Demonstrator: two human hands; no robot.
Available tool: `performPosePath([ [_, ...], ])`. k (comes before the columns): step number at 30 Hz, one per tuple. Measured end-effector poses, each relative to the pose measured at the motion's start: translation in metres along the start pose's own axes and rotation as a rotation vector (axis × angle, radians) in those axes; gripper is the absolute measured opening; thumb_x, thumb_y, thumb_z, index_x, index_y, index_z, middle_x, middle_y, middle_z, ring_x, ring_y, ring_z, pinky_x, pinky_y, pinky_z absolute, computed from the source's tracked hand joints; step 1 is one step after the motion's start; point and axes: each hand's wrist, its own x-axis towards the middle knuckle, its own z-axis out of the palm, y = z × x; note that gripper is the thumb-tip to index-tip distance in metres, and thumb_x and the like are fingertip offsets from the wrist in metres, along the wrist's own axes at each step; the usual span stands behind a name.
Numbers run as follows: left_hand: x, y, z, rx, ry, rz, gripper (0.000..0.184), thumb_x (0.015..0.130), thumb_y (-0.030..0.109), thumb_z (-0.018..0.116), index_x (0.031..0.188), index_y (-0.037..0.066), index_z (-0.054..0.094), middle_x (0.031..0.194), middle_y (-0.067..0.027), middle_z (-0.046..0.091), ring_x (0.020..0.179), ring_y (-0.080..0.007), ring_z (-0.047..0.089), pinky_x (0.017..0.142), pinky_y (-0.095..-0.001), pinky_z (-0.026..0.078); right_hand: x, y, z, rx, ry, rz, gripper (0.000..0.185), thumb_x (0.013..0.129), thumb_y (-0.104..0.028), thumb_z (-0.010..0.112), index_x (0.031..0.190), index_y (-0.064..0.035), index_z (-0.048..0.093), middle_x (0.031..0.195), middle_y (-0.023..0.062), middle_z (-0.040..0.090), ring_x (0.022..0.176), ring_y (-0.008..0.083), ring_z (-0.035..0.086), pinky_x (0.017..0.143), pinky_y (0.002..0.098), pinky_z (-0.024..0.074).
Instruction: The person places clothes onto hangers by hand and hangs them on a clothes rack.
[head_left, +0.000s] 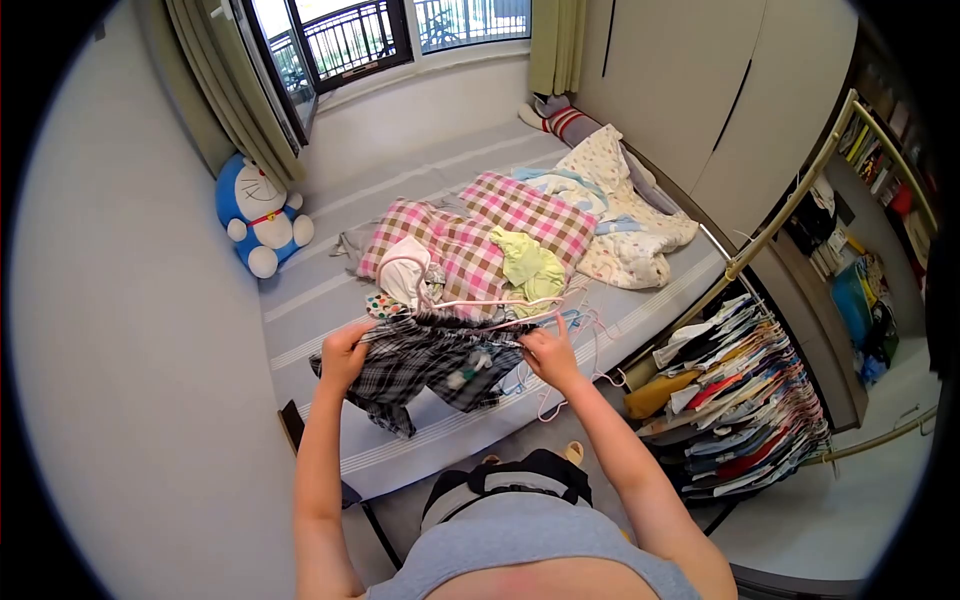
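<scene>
Black-and-white plaid shorts [415, 362] with an elastic waistband stretch between my two hands, over the near edge of the bed. My left hand [346, 354] is closed on one end of the waistband. At the other end, my right hand [551, 354] grips the waistband, its index finger pointing up beside a pale pink hanger [487, 302]. Whether that finger touches the hanger, I cannot tell. Just beyond the shorts lie a white garment [404, 268] and a light green garment [528, 264]. More hangers [598, 335] lie loose near my right hand.
On the striped bed [320, 300] are pink checked pillows [530, 217] and a patterned blanket [625, 240]. A blue plush toy [262, 217] leans at the left wall. To the right stands a clothes rack [775, 245] with many hanging garments [745, 400].
</scene>
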Motion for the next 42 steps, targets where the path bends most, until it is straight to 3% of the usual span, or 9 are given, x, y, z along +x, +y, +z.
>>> performPosePath([
  [11,-0.020,-0.006,-0.010,-0.036,-0.050,-0.017,0.023,0.068,0.001,0.058,0.090,0.001,0.064,0.081,-0.0156,0.064,0.071,-0.0285,0.063,0.065,-0.0317,0.048,-0.007,0.023,-0.007,-0.097,-0.073,-0.030,0.011,0.075,-0.017,0.061,0.085,-0.0133,0.058,0.077,-0.0006,0.057,0.085,0.0168,0.057,0.102,0.0541,0.0233],
  [25,-0.035,0.002,0.021,-0.172,-0.074,-0.112,0.027,0.068,0.001,0.058,0.093,0.002,0.065,0.085,-0.0171,0.064,0.076,-0.0294,0.063,0.068,-0.0318,0.049,-0.022,0.008,0.010,0.055,-0.152,-0.030,0.019,0.076,-0.017,0.060,0.095,-0.0135,0.060,0.091,0.0013,0.061,0.094,0.0208,0.057,0.102,0.0525,0.0219],
  [31,-0.041,-0.006,-0.002,0.097,-0.283,-0.003,0.018,0.071,0.009,0.064,0.089,0.006,0.066,0.080,-0.0122,0.065,0.069,-0.0284,0.062,0.061,-0.0340,0.049,-0.038,0.047,-0.027,0.035,-0.209,0.064,0.016,0.073,-0.015,0.064,0.089,-0.0153,0.063,0.088,0.0001,0.062,0.091,0.0205,0.058,0.103,0.0528,0.0190],
  [35,-0.038,-0.005,0.021,0.187,-0.255,-0.035,0.017,0.072,0.016,0.065,0.088,0.010,0.067,0.075,-0.0115,0.064,0.067,-0.0283,0.061,0.057,-0.0348,0.048,0.000,-0.007,-0.040,0.322,0.050,-0.140,0.018,0.070,-0.018,0.070,0.087,-0.0153,0.064,0.089,-0.0014,0.063,0.090,0.0209,0.057,0.100,0.0475,0.0275],
  [37,-0.036,-0.011,0.026,0.098,-0.158,-0.106,0.018,0.073,0.015,0.065,0.089,0.008,0.067,0.073,-0.0129,0.063,0.064,-0.0279,0.061,0.056,-0.0340,0.047,0.020,-0.025,-0.034,0.505,0.222,0.150,0.018,0.069,-0.020,0.071,0.085,-0.0134,0.065,0.085,0.0000,0.064,0.083,0.0231,0.059,0.090,0.0416,0.0371],
  [39,-0.028,-0.003,0.027,-0.010,-0.020,-0.059,0.016,0.074,0.014,0.065,0.087,0.005,0.066,0.070,-0.0137,0.062,0.059,-0.0258,0.060,0.054,-0.0319,0.045,0.027,-0.023,-0.034,0.559,0.100,0.336,0.019,0.069,-0.021,0.071,0.083,-0.0108,0.065,0.080,0.0024,0.064,0.075,0.0252,0.059,0.078,0.0370,0.0430],
  [40,-0.027,0.002,0.023,0.022,-0.080,-0.191,0.015,0.073,0.014,0.066,0.085,0.006,0.067,0.078,-0.0111,0.064,0.071,-0.0270,0.060,0.065,-0.0337,0.045,0.025,-0.015,-0.038,0.522,-0.109,0.371,0.018,0.070,-0.021,0.071,0.083,-0.0091,0.065,0.076,0.0041,0.064,0.071,0.0263,0.059,0.070,0.0355,0.0442],
  [41,-0.023,0.007,0.016,0.146,-0.017,-0.087,0.017,0.070,0.015,0.067,0.085,0.008,0.068,0.087,-0.0102,0.063,0.080,-0.0285,0.058,0.070,-0.0348,0.044,0.026,-0.010,-0.041,0.481,-0.315,0.403,0.018,0.070,-0.020,0.070,0.083,-0.0075,0.065,0.073,0.0058,0.064,0.067,0.0274,0.059,0.063,0.0339,0.0454],
  [42,-0.013,0.020,0.005,0.269,0.051,0.020,0.019,0.068,0.016,0.069,0.086,0.010,0.068,0.096,-0.0093,0.062,0.089,-0.0300,0.056,0.076,-0.0360,0.042,0.025,-0.011,-0.041,0.440,-0.252,0.331,0.019,0.073,-0.017,0.067,0.087,-0.0052,0.065,0.063,0.0082,0.060,0.056,0.0191,0.057,0.052,0.0312,0.0407],
])
